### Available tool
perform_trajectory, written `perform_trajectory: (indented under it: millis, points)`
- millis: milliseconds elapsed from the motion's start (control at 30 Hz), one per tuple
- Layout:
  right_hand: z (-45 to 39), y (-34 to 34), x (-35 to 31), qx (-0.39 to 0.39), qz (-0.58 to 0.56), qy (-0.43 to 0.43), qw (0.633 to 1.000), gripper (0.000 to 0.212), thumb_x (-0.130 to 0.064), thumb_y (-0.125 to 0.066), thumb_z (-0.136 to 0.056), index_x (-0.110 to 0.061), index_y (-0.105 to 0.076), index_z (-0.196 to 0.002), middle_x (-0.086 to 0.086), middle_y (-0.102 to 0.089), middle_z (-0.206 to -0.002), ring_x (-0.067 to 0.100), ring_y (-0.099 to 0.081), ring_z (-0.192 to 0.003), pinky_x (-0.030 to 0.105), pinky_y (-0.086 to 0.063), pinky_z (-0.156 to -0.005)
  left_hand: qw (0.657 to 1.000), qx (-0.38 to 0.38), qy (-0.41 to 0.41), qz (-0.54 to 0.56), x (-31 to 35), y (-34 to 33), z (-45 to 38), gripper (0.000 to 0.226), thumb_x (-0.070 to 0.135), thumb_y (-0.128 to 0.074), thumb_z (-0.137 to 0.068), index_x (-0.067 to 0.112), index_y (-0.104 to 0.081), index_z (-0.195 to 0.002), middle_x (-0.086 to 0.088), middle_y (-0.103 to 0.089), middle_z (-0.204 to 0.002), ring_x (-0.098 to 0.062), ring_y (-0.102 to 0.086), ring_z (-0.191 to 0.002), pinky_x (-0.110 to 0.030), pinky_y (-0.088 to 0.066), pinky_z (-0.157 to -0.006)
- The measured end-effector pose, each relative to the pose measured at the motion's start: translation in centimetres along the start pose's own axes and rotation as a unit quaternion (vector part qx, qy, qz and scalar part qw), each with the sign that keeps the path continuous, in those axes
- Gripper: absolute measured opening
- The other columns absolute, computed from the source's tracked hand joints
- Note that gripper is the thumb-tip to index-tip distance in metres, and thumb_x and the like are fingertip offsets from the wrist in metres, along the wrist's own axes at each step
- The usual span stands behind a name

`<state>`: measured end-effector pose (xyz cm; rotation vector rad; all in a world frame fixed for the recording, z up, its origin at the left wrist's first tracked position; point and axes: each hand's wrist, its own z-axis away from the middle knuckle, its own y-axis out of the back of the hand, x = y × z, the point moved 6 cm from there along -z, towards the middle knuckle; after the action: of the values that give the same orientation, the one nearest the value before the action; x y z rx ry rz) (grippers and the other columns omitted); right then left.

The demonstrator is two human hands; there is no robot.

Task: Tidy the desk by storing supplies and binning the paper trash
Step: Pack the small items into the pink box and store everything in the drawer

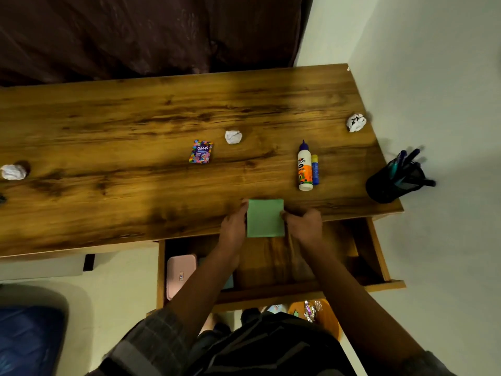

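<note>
I see the desk [135, 126] as wood-grain, smooth with a faint sheen; on it, three crumpled paper balls [233, 137], a glossy plastic glue bottle [305, 169], a shiny printed packet [201, 151]; at its near edge, a matt green paper pad [265, 218].

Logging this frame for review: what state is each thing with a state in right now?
Drawer: pulled open.
Green pad: held at the desk's front edge, over the drawer.
Left hand: grips the pad's left side.
Right hand: grips its right side.
Glue bottle: lying flat, capped.
Glue stick: lying beside the bottle.
Pen holder: upright, holding pens.
Three paper balls: crumpled, on the desk.
</note>
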<state>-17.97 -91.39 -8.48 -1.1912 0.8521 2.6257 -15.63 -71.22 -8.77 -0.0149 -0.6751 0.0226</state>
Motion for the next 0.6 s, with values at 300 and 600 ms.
perform_trajectory:
  millis: [300, 600]
  points:
    - [4.5, -1.4, 8.8, -0.077, 0.063, -0.029, 0.995, 0.024, -0.019, -0.078, -0.087, -0.014, -0.078, -0.111, 0.005, -0.077, -0.105, 0.021, -0.071, -0.102, 0.043, -0.057, -0.095, 0.996, 0.059, 0.041, -0.051, -7.3, 4.7, 4.2, 0.056, 0.071, -0.064, -0.079, 0.023, -0.075, -0.105, 0.001, -0.076, -0.105, -0.019, -0.070, -0.096, -0.040, -0.056, -0.091]
    - [4.0, -4.6, 8.8, -0.123, 0.164, -0.021, 0.978, 0.027, -0.016, -0.072, -0.089, -0.010, -0.076, -0.114, 0.010, -0.075, -0.109, 0.026, -0.070, -0.105, 0.025, -0.051, -0.081, 0.987, 0.064, 0.045, -0.143, -12.2, 6.8, -1.0, 0.061, 0.067, -0.055, -0.060, 0.023, -0.077, -0.096, -0.008, -0.075, -0.109, -0.031, -0.071, -0.100, -0.052, -0.057, -0.096]
